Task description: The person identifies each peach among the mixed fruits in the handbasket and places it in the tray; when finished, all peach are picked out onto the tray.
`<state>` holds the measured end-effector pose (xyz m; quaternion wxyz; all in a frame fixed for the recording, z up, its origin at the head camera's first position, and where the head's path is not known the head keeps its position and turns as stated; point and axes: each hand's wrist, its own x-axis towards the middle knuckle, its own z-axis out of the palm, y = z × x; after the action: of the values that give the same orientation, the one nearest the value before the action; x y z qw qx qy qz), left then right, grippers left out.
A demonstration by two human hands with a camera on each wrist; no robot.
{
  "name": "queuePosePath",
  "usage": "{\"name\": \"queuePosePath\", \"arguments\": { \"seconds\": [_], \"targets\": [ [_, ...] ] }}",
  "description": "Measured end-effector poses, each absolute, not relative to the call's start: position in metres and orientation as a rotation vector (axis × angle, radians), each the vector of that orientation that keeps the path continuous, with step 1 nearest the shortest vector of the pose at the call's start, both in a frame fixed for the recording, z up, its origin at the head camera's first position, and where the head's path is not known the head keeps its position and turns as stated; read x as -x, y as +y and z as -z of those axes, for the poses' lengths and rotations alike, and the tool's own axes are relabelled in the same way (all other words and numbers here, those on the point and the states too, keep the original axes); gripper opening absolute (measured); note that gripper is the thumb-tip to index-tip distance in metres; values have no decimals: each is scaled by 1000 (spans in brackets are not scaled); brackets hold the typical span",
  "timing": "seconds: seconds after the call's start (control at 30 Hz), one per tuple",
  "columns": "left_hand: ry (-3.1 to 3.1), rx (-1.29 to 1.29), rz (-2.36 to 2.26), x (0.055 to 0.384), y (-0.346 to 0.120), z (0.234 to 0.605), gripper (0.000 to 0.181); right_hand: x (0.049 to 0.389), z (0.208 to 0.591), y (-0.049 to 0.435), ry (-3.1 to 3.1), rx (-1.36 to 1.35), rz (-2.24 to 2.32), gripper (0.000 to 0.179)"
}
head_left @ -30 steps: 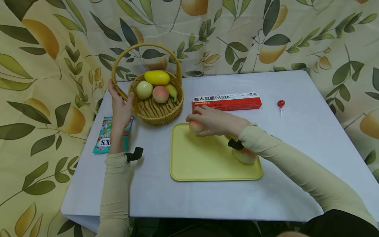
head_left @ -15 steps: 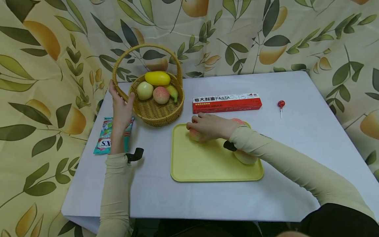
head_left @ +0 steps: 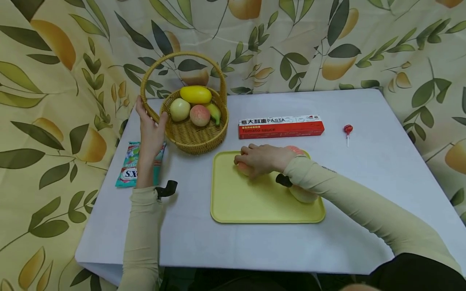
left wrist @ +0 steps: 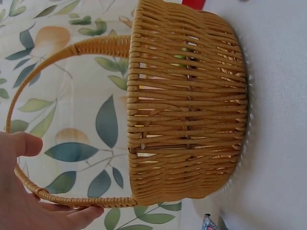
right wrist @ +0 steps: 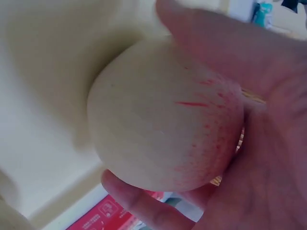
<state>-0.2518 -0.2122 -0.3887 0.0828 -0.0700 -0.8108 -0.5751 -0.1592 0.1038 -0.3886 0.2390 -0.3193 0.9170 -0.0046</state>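
In the head view, my left hand (head_left: 152,131) is at the near-left side of a wicker basket (head_left: 196,146). The left wrist view shows the basket's arched handle (left wrist: 103,46) passing between that hand's thumb and fingers. A toy-like peach (right wrist: 153,120), pale with a red blush, sits within the thumb and fingers of my right hand (head_left: 265,157), low over the back-left part of a yellow tray (head_left: 251,210). The right wrist view shows it against or very near the tray surface. Two more peach-like fruits, one pinkish (head_left: 295,150) and one pale (head_left: 303,196), are partly hidden by my right forearm.
Inside the basket are a yellow mango-like fruit (head_left: 195,94), a pale round fruit (head_left: 180,110), a peach (head_left: 200,115) and a banana (head_left: 214,112). A pasta box (head_left: 281,127) lies behind the tray, a red lollipop (head_left: 348,129) to the right. My left forearm crosses a teal snack bag (head_left: 127,163).
My right hand, with the peach in it, has come slightly nearer and down onto the tray from its back-left edge, uncovering the pasta box's front. My left hand stays at the basket handle.
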Motion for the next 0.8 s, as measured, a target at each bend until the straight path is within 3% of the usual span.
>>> {"name": "queuePosePath", "arguments": {
  "seconds": [0.23, 0.5, 0.8],
  "targets": [
    [-2418, 210, 1698, 256, -215, 388, 87, 164, 386, 103, 2563, 944, 61, 38],
    [-2416, 211, 1693, 258, -216, 383, 88, 173, 372, 100, 2552, 945, 54, 64],
    [-2414, 222, 1646, 267, -218, 374, 87, 223, 331, 81, 2603, 1060, 307, 57]
  ]
}}
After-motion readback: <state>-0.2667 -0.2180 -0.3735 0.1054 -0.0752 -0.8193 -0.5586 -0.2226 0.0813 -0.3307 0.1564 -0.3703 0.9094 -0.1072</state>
